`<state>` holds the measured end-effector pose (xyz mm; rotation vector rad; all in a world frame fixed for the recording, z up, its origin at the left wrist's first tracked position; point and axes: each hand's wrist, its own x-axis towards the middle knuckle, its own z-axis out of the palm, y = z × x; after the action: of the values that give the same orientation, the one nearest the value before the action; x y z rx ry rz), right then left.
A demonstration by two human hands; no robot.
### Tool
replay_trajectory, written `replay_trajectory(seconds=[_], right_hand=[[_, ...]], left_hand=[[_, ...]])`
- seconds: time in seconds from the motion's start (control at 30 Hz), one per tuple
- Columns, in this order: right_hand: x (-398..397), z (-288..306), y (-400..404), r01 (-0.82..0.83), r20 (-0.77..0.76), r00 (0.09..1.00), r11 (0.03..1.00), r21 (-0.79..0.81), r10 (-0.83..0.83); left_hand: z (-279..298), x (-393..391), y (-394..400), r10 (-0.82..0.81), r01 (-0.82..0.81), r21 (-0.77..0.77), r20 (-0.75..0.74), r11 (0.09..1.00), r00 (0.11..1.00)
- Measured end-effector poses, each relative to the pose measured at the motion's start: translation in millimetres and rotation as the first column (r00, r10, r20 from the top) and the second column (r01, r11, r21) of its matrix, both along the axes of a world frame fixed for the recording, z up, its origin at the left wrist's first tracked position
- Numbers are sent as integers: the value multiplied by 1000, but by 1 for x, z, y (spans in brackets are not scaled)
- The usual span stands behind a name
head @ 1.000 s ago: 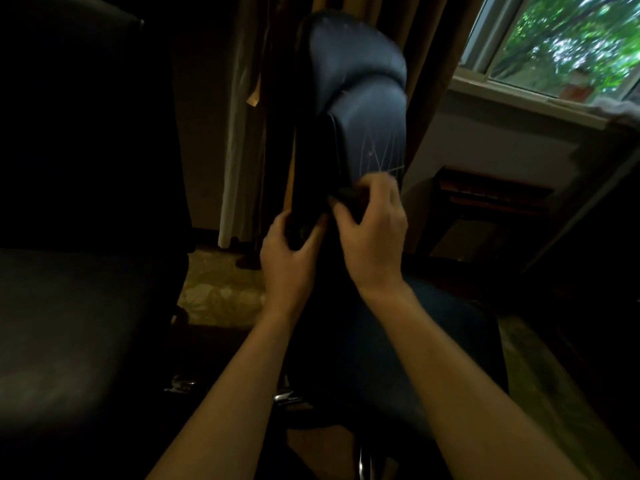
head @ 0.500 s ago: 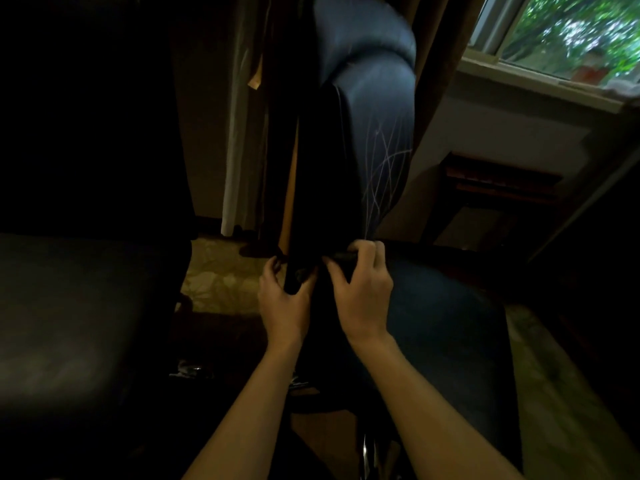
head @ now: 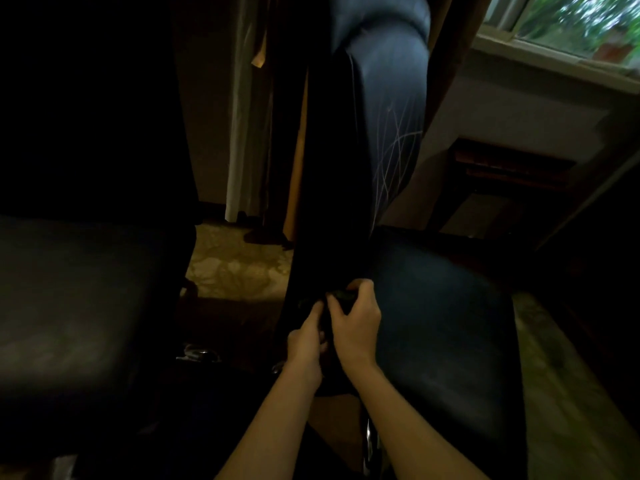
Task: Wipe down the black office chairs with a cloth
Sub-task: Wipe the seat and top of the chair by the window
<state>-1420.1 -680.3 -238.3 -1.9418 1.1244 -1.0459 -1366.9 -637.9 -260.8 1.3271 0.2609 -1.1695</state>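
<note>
Cloth (head: pixel 341 295), dark & hard to make out, sits pinched in right hand (head: pixel 355 327) at bottom edge of upright chair back (head: pixel 349 188), w/ left hand (head: pixel 306 344) curled just beside, seat (head: pixel 440 323) to its right.

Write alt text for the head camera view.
Two bare hands, the left hand and right hand, hold a dark cloth against the base of a black office chair's backrest, beside its seat. A second black chair stands left.
</note>
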Motion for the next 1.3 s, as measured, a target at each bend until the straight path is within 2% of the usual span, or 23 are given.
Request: replay_trajectory(seconds=[0.07, 0.2, 0.33, 0.43, 0.5, 0.63, 0.73, 0.8, 0.9, 1.03, 1.17, 1.3], right_hand=[[-4, 6, 2, -14, 0, 1000, 1000, 21, 14], [-9, 16, -1, -25, -37, 999, 999, 33, 26], [-11, 29, -3, 0, -61, 998, 1000, 3, 1], [-12, 42, -8, -2, -91, 996, 999, -52, -3], [-12, 54, -11, -3, -78, 997, 997, -83, -3], [-9, 85, -18, -27, -28, 999, 988, -154, 23], [-5, 120, -27, -41, 31, 998, 977, -208, 49], [-1, 145, -32, -62, 52, 996, 967, -248, 78], [6, 166, -39, -85, 57, 993, 954, -288, 106], [3, 139, -38, -82, 77, 992, 976, -200, 99], [-8, 101, -31, -57, 69, 995, 988, -140, 67], [-13, 101, -28, -75, 63, 994, 978, -193, 89]], left_hand=[[7, -3, 0, -12, 6, -104, -52, 995, 999], [15, -5, -1, 24, -33, -147, -60, 989, 998], [43, -12, 1, -11, -76, -254, -326, 964, 945], [53, -11, -2, -47, -78, -291, -398, 953, 916], [61, -9, -4, -80, -60, -331, -394, 942, 916], [85, -6, -10, -99, -13, -385, -270, 923, 958], [108, 1, -16, -25, 6, -375, -46, 927, 999], [130, 3, -17, 19, 16, -362, 94, 932, 995], [153, 3, -17, 75, 6, -373, 203, 928, 976], [144, -1, -10, 98, 9, -321, 314, 947, 945], [116, 0, -3, 36, 70, -222, 440, 973, 897], [114, 3, 6, 9, 127, -171, 630, 977, 776]])
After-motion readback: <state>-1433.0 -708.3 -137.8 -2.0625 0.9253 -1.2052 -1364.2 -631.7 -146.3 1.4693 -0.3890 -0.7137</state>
